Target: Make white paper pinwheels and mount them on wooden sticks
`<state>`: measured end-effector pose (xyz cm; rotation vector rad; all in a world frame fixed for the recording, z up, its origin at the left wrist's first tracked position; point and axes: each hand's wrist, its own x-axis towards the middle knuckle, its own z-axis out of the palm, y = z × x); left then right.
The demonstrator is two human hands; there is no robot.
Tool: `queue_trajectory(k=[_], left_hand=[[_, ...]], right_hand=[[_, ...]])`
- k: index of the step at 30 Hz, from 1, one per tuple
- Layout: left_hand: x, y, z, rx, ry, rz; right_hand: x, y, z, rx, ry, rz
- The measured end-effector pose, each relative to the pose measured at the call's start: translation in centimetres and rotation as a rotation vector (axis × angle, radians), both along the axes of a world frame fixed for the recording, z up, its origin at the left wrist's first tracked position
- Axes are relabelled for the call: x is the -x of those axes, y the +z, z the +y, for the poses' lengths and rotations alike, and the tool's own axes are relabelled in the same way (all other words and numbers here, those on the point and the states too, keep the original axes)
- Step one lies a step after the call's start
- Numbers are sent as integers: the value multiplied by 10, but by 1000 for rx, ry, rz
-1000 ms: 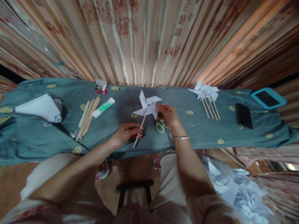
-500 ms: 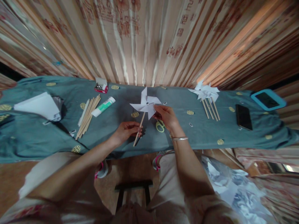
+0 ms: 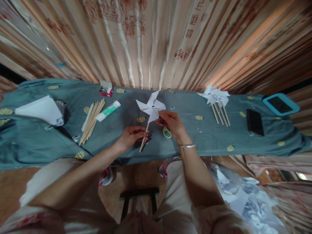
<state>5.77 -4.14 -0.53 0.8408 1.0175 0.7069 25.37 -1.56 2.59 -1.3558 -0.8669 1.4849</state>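
A white paper pinwheel (image 3: 149,108) with a silver pin at its centre stands on a thin wooden stick (image 3: 144,138) in front of me. My left hand (image 3: 132,136) is closed round the stick, pinching it between thumb and fingers. With thumb and fingertips together, my right hand (image 3: 172,123) grips the edge of the lower right blade. Below that hand, the yellow-green handle of a pair of scissors (image 3: 167,132) shows on the cloth; the hand hides the remainder.
Wooden sticks (image 3: 92,123), a glue stick (image 3: 108,111), a box of pins (image 3: 106,90) and stacked paper (image 3: 40,110) lie left. On the right are finished pinwheels (image 3: 216,97), a phone (image 3: 254,122) and a blue-framed tablet (image 3: 280,104). Crumpled paper (image 3: 253,201) fills a bag below.
The pinwheel's blades have turned a little about the pin. My right hand has shifted slightly left and down along the blades. My left hand stays on the stick.
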Motion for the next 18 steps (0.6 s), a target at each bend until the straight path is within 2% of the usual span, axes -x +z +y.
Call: queue_trajectory(k=[9,14,16,18], left_hand=[[0,1,1,-9,-8,2],[2,3,2,-32,-5,27],[3,3,3,-30,4,31],[3,2,3,-25,3,31]], right_hand=[[4,5,-5,23,50,10],[-4,7,-6,40,137,-53],[-13,8,-6,4,153,-91],[-24,8,-4,-82,96,-123]])
